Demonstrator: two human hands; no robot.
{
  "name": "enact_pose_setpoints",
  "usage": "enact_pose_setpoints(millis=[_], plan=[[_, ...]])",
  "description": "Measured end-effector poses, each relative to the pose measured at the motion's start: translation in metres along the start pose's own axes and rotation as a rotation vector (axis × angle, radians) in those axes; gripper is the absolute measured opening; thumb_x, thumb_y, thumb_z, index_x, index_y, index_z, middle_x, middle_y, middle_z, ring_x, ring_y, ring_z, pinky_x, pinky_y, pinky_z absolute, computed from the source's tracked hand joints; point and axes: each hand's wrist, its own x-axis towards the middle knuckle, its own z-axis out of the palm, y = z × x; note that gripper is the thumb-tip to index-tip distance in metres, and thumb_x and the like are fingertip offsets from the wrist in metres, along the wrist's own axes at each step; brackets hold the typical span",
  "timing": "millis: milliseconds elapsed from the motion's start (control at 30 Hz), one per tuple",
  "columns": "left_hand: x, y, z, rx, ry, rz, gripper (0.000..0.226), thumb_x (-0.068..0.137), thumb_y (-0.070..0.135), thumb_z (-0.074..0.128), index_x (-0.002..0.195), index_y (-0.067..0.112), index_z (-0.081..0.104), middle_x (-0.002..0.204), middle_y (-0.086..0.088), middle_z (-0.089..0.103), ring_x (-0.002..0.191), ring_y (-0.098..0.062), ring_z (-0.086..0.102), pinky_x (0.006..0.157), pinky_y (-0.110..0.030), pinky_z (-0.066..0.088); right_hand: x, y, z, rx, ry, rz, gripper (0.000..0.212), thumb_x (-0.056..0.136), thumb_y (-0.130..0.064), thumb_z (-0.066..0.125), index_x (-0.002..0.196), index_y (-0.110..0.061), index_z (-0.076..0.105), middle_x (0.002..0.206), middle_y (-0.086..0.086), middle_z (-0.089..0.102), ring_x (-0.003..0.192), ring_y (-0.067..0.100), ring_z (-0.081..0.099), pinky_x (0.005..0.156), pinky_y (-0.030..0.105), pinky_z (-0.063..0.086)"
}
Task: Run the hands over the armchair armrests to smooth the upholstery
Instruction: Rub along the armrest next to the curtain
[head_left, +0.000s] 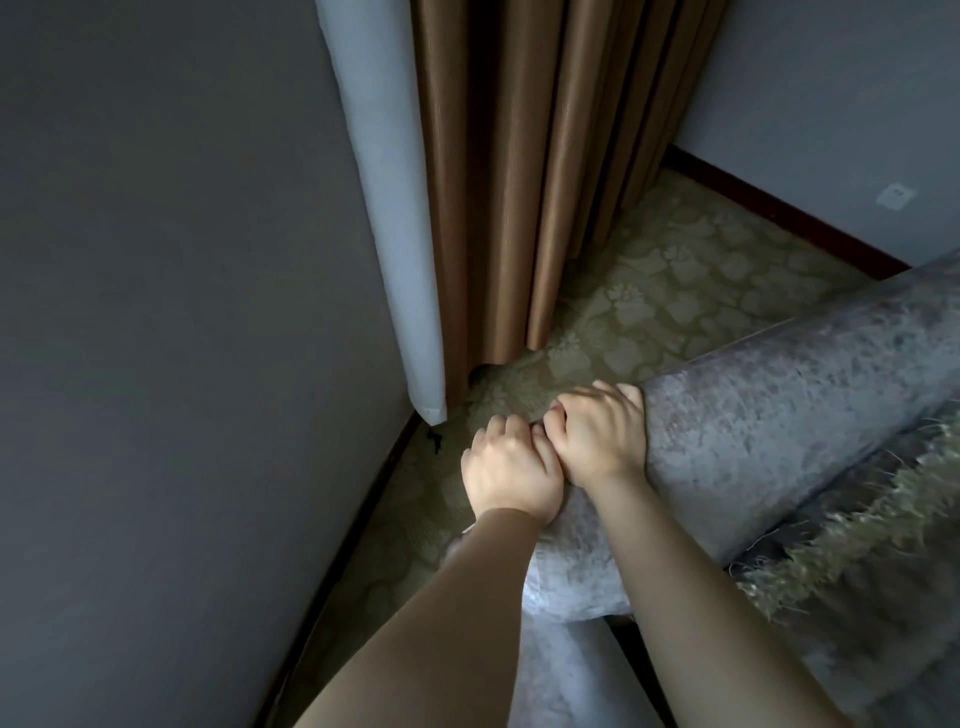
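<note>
Head view: grey velvet armrest (779, 395), rolled, running from lower centre to the right edge, near a grey wall (182, 312). Left hand (511, 467) and right hand (597, 434) lie side by side, touching, both on the armrest with fingers curled over its far side, grasping it. Brown curtain (519, 182) and patterned carpet (649, 291) lie beyond.

A single wide-angle view is taken from the wearer's head, directed forward and steeply down into a corner of the room. The armrest (753, 395) is seen close, from above, and the carpet (675, 270) and curtain (519, 156) are framed beyond it.
</note>
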Motion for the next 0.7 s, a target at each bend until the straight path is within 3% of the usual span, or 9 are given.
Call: enact_pose_setpoints(millis=[267, 467, 700], plan=[[-0.006, 0.003, 0.002, -0.009, 0.039, -0.055, 0.033, 0.088, 0.033, 0.028, 0.071, 0.012, 0.047, 0.083, -0.008, 0.058, 0.078, -0.030, 0.055, 0.060, -0.033, 0.033, -0.003, 0.005, -0.001, 0.023, -0.039, -0.036, 0.042, 0.080, -0.034, 0.033, 0.063, -0.013, 0.066, 0.070, 0.004, 0.068, 0.081, 0.024, 0.059, 0.082, 0.037, 0.031], [-0.045, 0.025, -0.004, -0.020, 0.001, -0.161, 0.026, 0.093, 0.028, 0.035, 0.073, 0.012, 0.042, 0.091, -0.011, 0.056, 0.084, -0.032, 0.052, 0.066, -0.036, 0.035, -0.034, 0.021, -0.023, -0.030, -0.183, -0.155, 0.041, 0.093, -0.034, 0.030, 0.092, -0.017, 0.067, 0.099, 0.003, 0.067, 0.102, 0.023, 0.054, 0.089, 0.037, 0.029], [-0.100, 0.005, -0.016, -0.003, 0.013, -0.142, 0.026, 0.095, 0.030, 0.033, 0.077, 0.014, 0.043, 0.086, -0.005, 0.052, 0.082, -0.028, 0.052, 0.066, -0.036, 0.035, -0.086, 0.006, -0.029, -0.032, -0.202, -0.177, 0.038, 0.091, -0.032, 0.031, 0.088, -0.016, 0.066, 0.098, 0.002, 0.066, 0.100, 0.022, 0.053, 0.090, 0.036, 0.027]])
